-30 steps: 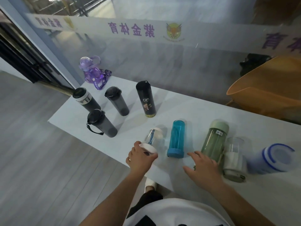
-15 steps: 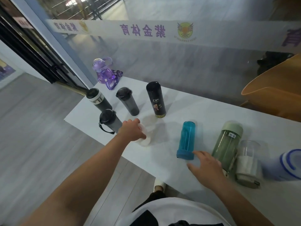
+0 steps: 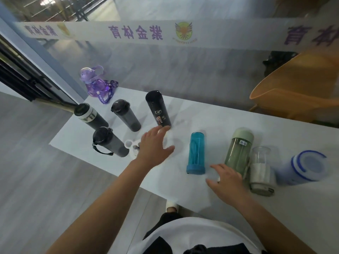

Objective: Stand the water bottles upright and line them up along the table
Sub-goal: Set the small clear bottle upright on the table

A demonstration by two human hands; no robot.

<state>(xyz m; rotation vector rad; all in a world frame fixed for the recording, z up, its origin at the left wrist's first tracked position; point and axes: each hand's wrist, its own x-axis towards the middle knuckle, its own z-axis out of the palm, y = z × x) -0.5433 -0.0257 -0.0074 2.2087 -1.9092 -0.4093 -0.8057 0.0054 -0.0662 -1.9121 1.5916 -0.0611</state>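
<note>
Several bottles stand on the white table [image 3: 211, 116]. At the left are a purple bottle [image 3: 93, 83], a black flask with a silver band [image 3: 89, 117], two smoky grey bottles [image 3: 126, 116] [image 3: 110, 143] and a tall black bottle [image 3: 159, 109]. A clear white-lidded bottle [image 3: 132, 147] stands just behind my left hand [image 3: 154, 146], which hovers open above the table. Right of it are a blue bottle [image 3: 196, 153], a green bottle [image 3: 239, 151], a clear one with a white sleeve [image 3: 260, 168] and a white-and-blue bottle [image 3: 304, 168]. My right hand [image 3: 226, 182] rests open near the green bottle's base.
A frosted glass wall with a printed banner [image 3: 139, 33] runs behind the table. An orange chair [image 3: 300, 85] stands at the back right. The table's near edge runs diagonally, with grey floor [image 3: 36, 180] to the left and my foot [image 3: 171, 206] below.
My left hand carried the clear white-lidded bottle left, set it beside the strapped grey bottle, let go and moved off to the right. My right hand stayed by the green bottle.
</note>
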